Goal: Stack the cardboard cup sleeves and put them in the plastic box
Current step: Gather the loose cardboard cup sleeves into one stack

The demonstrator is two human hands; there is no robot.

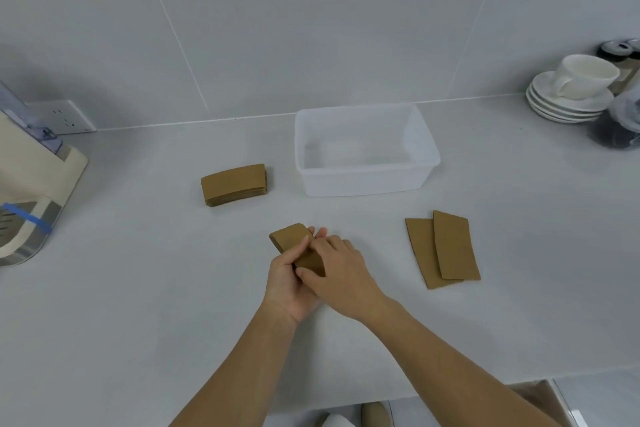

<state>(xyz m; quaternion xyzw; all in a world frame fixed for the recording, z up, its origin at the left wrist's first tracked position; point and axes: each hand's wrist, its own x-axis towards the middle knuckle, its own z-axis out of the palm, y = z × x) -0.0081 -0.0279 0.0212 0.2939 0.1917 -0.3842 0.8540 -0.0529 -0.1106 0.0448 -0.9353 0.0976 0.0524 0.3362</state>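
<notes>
I held a small bunch of sleeves [290, 239] in my left hand [289, 282], with my fingers curled under it and my thumb on top. My right hand [341, 276] lay over the near end, pinching and patting the bunch to make it neat. It was low over the counter [138, 288], in the middle and near to me.

I think the best way was to tap the edges so all the pieces lined up, and to squeeze gently so none slid out. Bent corners would make the pile lumpy.

The sleeves were brown cardboard, flat and thin, shaped like a strip with a little curve. They looked dull, not shiny. A tidy stack [234, 184] sat further away and to the left. Two loose sleeves [445, 250] lay to the right, one partly on top of the other.

The plastic box [363, 180] was far from me, just right of the tidy stack. It was see-through, with soft round corners, and nothing brown was in it yet. The counter was smooth and pale grey. White saucers [561, 106] with a cup [585, 74] stood far right.
</notes>
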